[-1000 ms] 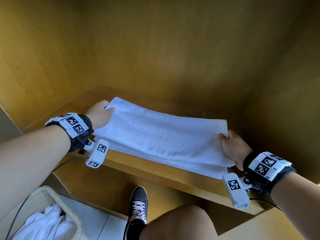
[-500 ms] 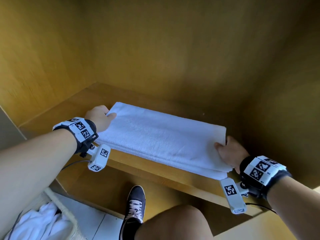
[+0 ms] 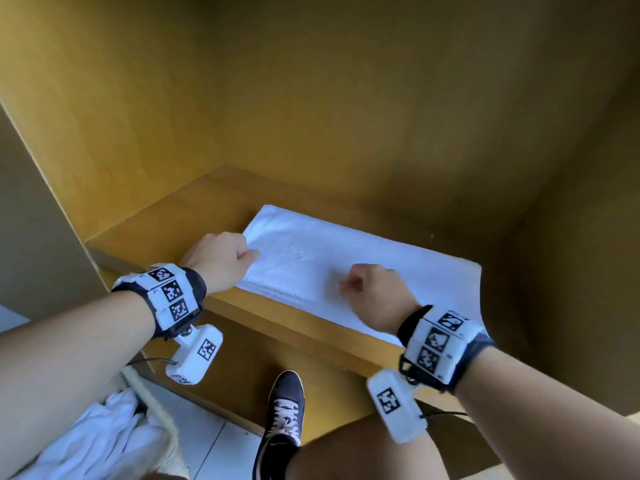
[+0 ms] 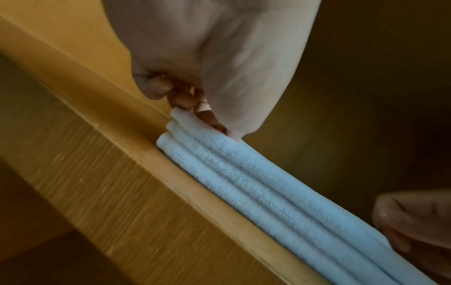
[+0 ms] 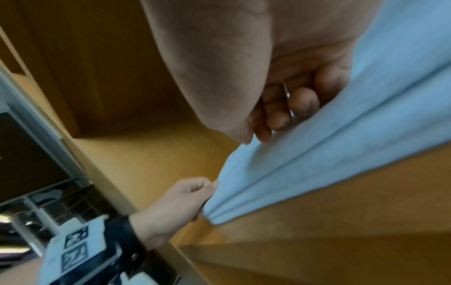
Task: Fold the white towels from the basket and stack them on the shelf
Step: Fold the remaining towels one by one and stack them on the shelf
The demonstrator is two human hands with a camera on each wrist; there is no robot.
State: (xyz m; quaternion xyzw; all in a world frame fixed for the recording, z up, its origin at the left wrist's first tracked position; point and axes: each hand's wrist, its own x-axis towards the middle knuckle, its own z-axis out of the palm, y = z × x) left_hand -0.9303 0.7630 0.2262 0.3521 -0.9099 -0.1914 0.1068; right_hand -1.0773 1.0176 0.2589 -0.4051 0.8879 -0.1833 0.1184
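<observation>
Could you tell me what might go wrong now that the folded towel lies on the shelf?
The folded towel lies near the shelf front edge, so withdrawing hands might drag it off. The left hand pinches one end, which could disturb the layers when released. The right hand, curled on top, might rumple it.

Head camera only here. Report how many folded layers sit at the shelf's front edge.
Observer: The left wrist view shows three rounded folds of the towel, stacked one on another along the shelf edge.
Operator: Now give me the left grip underneath.
Observer: The left hand has its fingers curled against the end of the top fold, at its corner.
</observation>
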